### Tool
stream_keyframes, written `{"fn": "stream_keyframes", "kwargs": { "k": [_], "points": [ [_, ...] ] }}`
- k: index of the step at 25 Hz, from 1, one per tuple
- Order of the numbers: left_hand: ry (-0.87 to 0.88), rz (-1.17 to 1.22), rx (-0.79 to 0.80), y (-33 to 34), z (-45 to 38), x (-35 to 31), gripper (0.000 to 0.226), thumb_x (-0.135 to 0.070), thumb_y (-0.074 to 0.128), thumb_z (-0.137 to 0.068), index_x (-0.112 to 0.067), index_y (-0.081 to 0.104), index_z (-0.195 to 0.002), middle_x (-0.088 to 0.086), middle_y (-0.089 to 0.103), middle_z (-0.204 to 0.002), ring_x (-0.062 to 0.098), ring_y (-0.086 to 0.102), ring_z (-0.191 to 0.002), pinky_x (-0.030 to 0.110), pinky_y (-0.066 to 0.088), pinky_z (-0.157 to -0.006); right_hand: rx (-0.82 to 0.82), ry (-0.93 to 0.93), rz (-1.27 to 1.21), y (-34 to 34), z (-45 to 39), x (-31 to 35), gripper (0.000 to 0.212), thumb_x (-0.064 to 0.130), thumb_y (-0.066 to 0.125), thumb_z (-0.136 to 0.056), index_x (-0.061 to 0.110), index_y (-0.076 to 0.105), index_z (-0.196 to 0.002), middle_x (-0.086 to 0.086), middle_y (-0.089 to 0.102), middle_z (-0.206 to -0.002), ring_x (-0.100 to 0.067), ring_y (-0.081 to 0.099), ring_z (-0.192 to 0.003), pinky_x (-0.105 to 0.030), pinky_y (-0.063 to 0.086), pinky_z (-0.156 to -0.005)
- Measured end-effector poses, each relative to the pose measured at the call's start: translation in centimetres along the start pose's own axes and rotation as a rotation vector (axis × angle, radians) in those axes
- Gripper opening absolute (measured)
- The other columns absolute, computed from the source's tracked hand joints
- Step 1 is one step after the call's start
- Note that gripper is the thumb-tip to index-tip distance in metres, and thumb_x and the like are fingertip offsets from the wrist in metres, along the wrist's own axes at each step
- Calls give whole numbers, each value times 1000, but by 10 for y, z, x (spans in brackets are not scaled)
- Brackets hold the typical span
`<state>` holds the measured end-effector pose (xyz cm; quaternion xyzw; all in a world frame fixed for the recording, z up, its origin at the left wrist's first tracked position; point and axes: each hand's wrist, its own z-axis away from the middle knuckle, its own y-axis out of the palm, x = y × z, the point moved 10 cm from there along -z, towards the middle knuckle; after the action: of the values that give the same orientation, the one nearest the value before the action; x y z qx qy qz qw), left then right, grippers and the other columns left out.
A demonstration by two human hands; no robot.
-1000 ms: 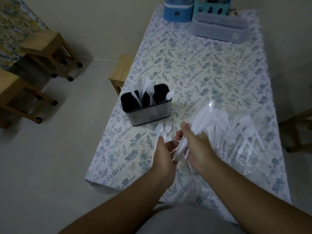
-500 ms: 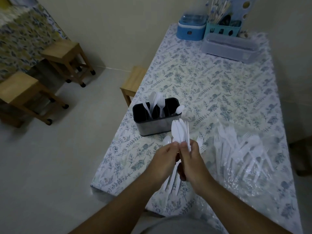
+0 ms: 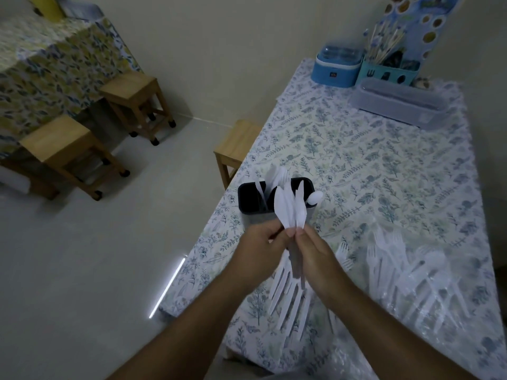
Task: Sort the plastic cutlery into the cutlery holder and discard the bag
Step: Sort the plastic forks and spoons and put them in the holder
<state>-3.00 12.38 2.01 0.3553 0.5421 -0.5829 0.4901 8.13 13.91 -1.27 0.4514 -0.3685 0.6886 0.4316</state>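
Both hands meet over the near edge of the desk (image 3: pixel 356 165): the left hand (image 3: pixel 260 250) and right hand (image 3: pixel 312 253) together pinch a bunch of white plastic knives (image 3: pixel 290 207), blades up. Just beyond them stands the black rectangular cutlery holder (image 3: pixel 247 198); right of the right hand lies the clear plastic bag (image 3: pixel 439 292) of forks.

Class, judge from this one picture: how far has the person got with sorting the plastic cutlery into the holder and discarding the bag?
Done: a few white pieces already stand in the black cutlery holder. In hand: the left hand and right hand together grip a bunch of knives, blades up, in front of the holder. Left: a pile of forks and spoons lies on the clear plastic bag, which is still on the table.
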Motion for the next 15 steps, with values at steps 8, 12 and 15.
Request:
{"fn": "stream_keyframes", "kwargs": {
  "k": [8,12,15],
  "points": [
    [269,-172,-100,-66,-62,-52,11,-16,63,-97,-15,74,-98,-14,68,-72,-7,56,-65,13,44,-60,-77,-330,344,-4,-66,102,15,26,57,-101,19,70,-97,4,63,-97,-6,62,-91,-21,50,-80],
    [308,-119,-164,-77,-76,-39,10,-18,63,-98,-22,72,-95,12,67,-76,8,53,-67,29,46,-60,-163,-382,358,-1,-80,110,17,29,66,-96,35,64,-81,16,59,-79,-1,59,-76,-16,42,-69],
    [312,-104,-166,-75,-76,-23,11,-13,63,-97,-18,73,-97,-3,63,-70,0,52,-65,22,42,-59,-206,-331,312,-2,-80,91,5,30,70,-93,29,72,-89,12,66,-76,-6,62,-71,-21,45,-65]
  ]
}}
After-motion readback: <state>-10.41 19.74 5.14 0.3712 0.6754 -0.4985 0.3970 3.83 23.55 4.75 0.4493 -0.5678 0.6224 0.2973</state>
